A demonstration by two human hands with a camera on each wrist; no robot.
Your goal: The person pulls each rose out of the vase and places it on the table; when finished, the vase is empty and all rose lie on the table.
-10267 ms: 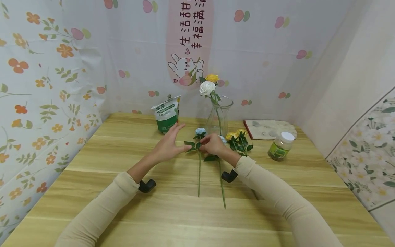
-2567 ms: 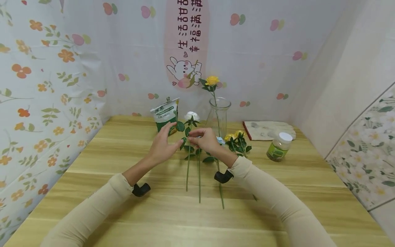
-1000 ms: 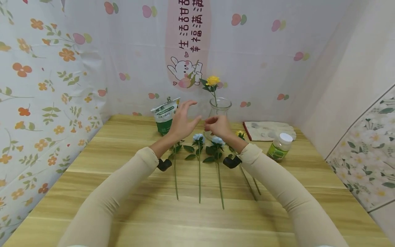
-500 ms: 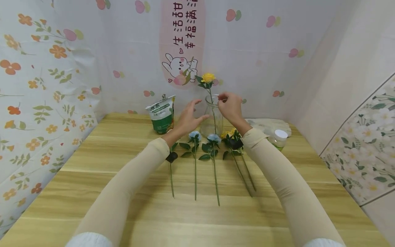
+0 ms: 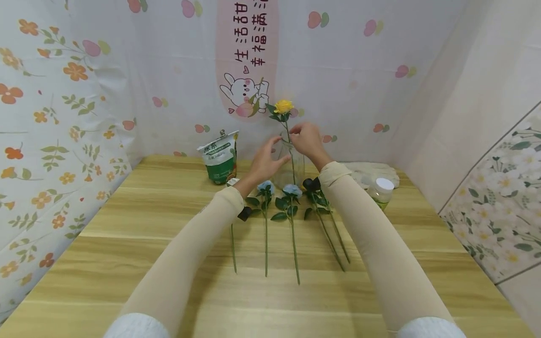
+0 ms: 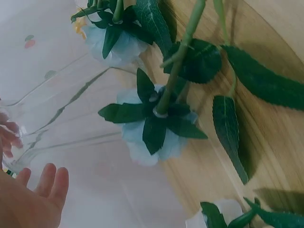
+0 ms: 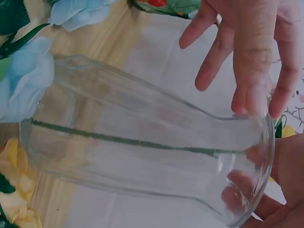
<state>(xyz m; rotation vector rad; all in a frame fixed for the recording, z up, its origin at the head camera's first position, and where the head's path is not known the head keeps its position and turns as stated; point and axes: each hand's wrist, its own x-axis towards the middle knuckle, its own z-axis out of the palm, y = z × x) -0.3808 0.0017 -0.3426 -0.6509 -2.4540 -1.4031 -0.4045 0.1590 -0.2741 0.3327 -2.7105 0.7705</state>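
Note:
One yellow rose (image 5: 283, 106) stands in the clear glass vase (image 5: 301, 169). My right hand (image 5: 310, 141) pinches its stem at the vase mouth. My left hand (image 5: 265, 162) is at the left of the vase neck with its fingers spread. In the right wrist view, the left thumb (image 7: 256, 97) touches the rim and the other fingers extend loosely. Two blue roses (image 5: 266, 186) lie before the vase, stems toward me. Left of them, a white rose (image 5: 232, 181) is partly hidden by the left forearm. Yellow rose heads (image 7: 19, 180) lie at the right, mostly covered by the right wrist in the head view.
A green and white pouch (image 5: 221, 162) with a clip stands at the back left. On the right are a white-lidded jar (image 5: 382, 188) and a pale glove (image 5: 376, 172), partly hidden by my right arm. A printed curtain hangs behind the wooden table (image 5: 270, 310).
The white rose left the vase and now lies left of the blue ones. Both hands then rose to the vase mouth, and the right hand has taken hold of the yellow rose's stem.

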